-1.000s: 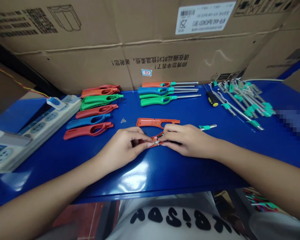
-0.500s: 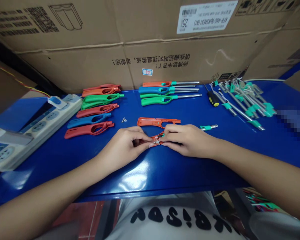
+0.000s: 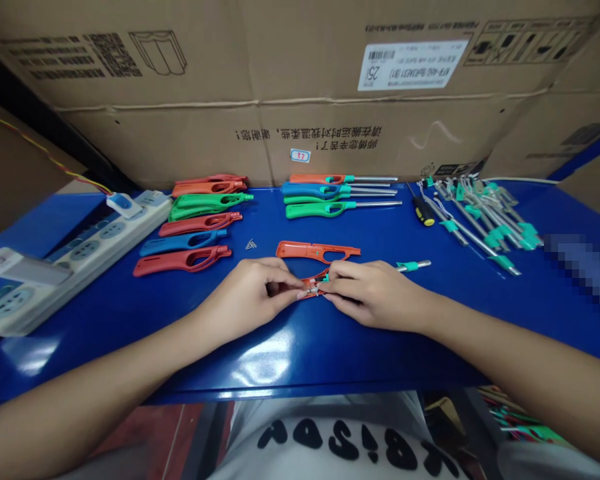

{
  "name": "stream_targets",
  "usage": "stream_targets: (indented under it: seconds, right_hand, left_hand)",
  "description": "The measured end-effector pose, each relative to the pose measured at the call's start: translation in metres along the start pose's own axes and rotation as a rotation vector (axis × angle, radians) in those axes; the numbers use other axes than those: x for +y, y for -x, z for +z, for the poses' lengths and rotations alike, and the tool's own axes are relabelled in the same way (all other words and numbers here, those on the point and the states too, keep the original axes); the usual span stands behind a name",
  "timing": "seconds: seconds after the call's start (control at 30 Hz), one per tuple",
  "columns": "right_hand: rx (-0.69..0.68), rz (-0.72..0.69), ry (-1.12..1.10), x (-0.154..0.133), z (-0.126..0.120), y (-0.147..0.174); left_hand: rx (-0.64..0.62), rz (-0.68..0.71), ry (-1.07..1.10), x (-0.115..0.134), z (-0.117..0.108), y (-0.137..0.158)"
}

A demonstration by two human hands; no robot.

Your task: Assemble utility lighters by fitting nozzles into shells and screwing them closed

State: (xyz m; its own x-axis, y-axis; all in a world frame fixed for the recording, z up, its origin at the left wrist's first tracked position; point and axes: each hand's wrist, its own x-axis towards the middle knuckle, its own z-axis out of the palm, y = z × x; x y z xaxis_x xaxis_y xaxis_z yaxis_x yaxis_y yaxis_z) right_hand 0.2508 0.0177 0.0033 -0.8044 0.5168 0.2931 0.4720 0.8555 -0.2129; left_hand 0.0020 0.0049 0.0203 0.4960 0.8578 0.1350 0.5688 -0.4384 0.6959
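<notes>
Between my hands lies an orange lighter shell half (image 3: 310, 289) with small parts inside it, close to the table's front. My left hand (image 3: 257, 290) is closed on its left end, thumb and fingers pinching there. My right hand (image 3: 370, 293) pinches at the shell's middle, near a turquoise trigger piece. A metal lighter tube (image 3: 417, 265) with a turquoise collar sticks out beyond my right hand. Just behind lies another orange shell half (image 3: 317, 251), its hollow side up. My fingers hide much of the held shell.
Red, green and blue lighter shells (image 3: 183, 260) lie at left, beside small screws (image 3: 251, 245). Lighters with metal tubes (image 3: 344, 209) lie at the back. A screwdriver (image 3: 423, 210) and a pile of tube assemblies (image 3: 485, 213) are at right. A power strip (image 3: 83, 253) borders the left, a cardboard box (image 3: 260, 73) the back.
The camera view has shifted slightly, so the table things sit a little lower. Both hands stay at the orange shell with nearly the same grip.
</notes>
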Motion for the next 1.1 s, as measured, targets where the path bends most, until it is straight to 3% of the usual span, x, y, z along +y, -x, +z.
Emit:
stream_targets:
  seconds: [0.3,0.6,0.8,0.93,1.1]
  right_hand:
    - [0.064,0.108,-0.371,0.007,-0.001,-0.003]
    - [-0.05,0.128,-0.28,0.007,-0.004,-0.004]
    - [-0.033,0.121,-0.271,0.008,-0.002,-0.003]
    - [-0.034,0.126,-0.273,0.008,-0.002,-0.004]
    - [-0.033,0.127,-0.275,0.007,-0.002,-0.004]
  left_hand:
    - [-0.033,0.003,0.006,0.001,-0.012,0.003]
    - [-0.081,-0.045,-0.041,0.006,-0.014,0.002]
    - [-0.099,-0.218,0.098,0.01,-0.019,0.002]
    - [-0.12,-0.144,0.018,0.011,-0.018,0.003]
    - [-0.111,0.053,-0.255,0.011,-0.012,0.008]
